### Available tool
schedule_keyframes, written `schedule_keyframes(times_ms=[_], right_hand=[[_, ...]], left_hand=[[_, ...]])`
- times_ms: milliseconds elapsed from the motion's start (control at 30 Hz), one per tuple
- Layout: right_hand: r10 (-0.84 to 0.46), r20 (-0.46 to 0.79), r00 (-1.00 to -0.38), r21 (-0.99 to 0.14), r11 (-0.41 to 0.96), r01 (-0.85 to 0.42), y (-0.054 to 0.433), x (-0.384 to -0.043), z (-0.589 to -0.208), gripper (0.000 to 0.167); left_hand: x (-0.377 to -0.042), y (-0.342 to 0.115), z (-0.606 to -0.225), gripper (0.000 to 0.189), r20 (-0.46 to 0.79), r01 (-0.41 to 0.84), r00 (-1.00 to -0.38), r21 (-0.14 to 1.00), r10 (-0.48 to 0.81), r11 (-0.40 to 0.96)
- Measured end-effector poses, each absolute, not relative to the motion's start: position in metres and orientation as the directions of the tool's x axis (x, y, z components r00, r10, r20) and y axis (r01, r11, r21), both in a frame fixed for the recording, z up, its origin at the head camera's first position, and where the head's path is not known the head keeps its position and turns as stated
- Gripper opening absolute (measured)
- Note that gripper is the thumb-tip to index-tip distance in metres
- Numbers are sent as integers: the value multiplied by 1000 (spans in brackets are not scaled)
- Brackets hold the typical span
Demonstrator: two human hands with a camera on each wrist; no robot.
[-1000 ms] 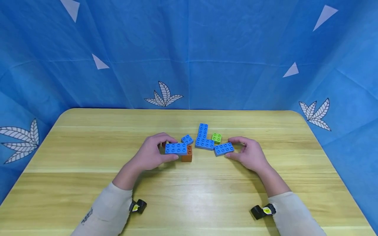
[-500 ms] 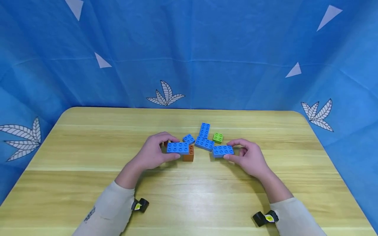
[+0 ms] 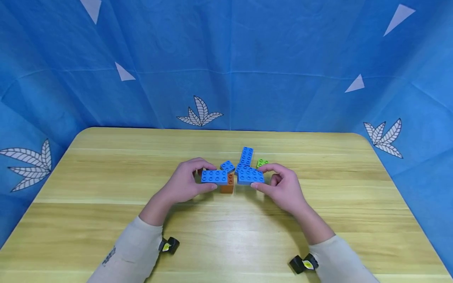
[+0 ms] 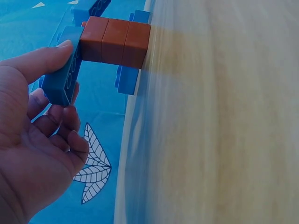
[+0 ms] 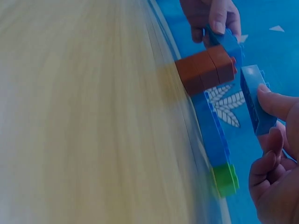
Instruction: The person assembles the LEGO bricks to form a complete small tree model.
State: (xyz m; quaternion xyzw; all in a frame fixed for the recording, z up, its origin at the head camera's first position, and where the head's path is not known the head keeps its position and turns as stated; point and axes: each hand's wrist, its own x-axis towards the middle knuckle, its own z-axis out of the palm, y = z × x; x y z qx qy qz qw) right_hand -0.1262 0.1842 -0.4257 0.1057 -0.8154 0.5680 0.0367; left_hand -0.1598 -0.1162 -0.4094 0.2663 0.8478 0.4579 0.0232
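My left hand [image 3: 185, 182] pinches a blue eight-stud brick [image 3: 214, 177] between thumb and fingers. One end of this brick overlaps the top of a brown stack [image 3: 227, 189], made of three bricks, as the left wrist view shows. Opposite, my right hand [image 3: 284, 188] pinches a second blue eight-stud brick [image 5: 254, 95] by its right end. In the right wrist view, that brick is raised to about the height of the stack's top, with a narrow gap between them. The studs on both held bricks face up.
Behind the stack lies a small blue brick [image 3: 227, 166]. A long blue brick [image 3: 246, 155] lies farther back, with another partly hidden behind the right hand's brick. A green brick [image 3: 262, 161] is partly covered by the right fingers. A blue patterned cloth [image 3: 283, 59] hangs behind the table.
My right hand has moved left with its blue brick, lifting it from beside the other bricks toward the brown stack. The left hand has stayed by the stack with its brick.
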Motion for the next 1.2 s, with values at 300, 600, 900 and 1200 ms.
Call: schedule_keyframes(times_ms=[300,600,900,1200], right_hand=[[-152,231,-961,-907,324,-270,167,-129,-424,36],[-143,214,-966,-897,364,-253,158,-127,-414,36],[-145,250,-957,-887,363,-286,163,-131,-420,36],[-154,246,-957,-895,342,-285,163,-132,-421,34]], left_hand=[[-159,-115,-407,40,208,434,-857,785,472,442],[-160,-104,-405,41,219,460,-841,772,494,440],[-163,-77,-407,39,230,469,-827,787,513,402],[-162,-76,-409,33,222,455,-836,791,502,408]])
